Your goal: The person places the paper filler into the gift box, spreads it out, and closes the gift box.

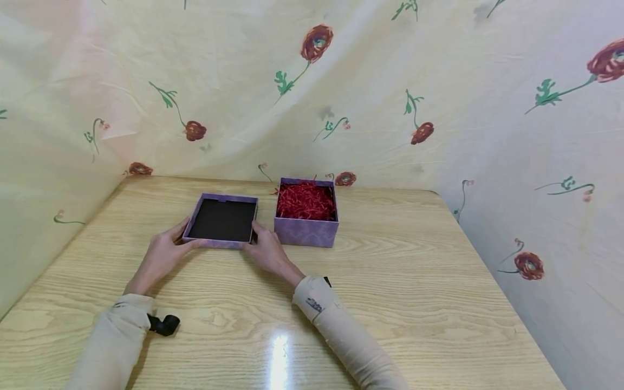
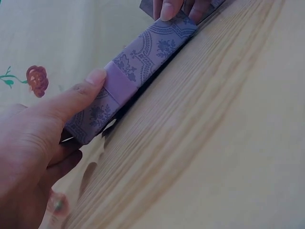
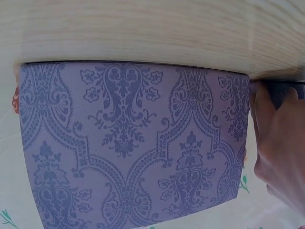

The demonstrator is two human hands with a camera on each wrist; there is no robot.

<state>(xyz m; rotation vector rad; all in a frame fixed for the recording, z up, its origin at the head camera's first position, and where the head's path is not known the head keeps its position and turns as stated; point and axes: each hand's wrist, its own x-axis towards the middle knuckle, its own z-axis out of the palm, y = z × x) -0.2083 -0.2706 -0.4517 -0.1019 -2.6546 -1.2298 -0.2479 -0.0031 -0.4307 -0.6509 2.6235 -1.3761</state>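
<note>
Head view: behind and beside a wood-grained table (image 1: 419,303), a pale cloth (image 1: 370,70) printed with red flowers is seen. Over the tabletop, a left sleeve (image 1: 109,341) and a right sleeve (image 1: 348,336), both light-coloured, are stretched from the near side. Toward the back, near the middle, a deep purple box (image 1: 306,233) is placed with its top uncovered; its wall is shown by the right wrist view to be covered in a darker ornamental pattern. Just to the left of it, slightly apart, a shallow purple tray (image 1: 223,219) is held with its black inside turned up; whether its underside is rested flat on the table cannot be told. By a mass of red shreds (image 1: 304,200) the box is filled. At the tray's left near corner, its wall is gripped by the left hand (image 1: 163,252), the thumb being laid along the front. At the right near corner, it is likewise gripped by the right hand (image 1: 268,249). Beside the left cuff, a small black object (image 1: 168,325) is seen. On the tray's front wall, a plain lilac band (image 2: 120,85) is shown near the left thumb.
</note>
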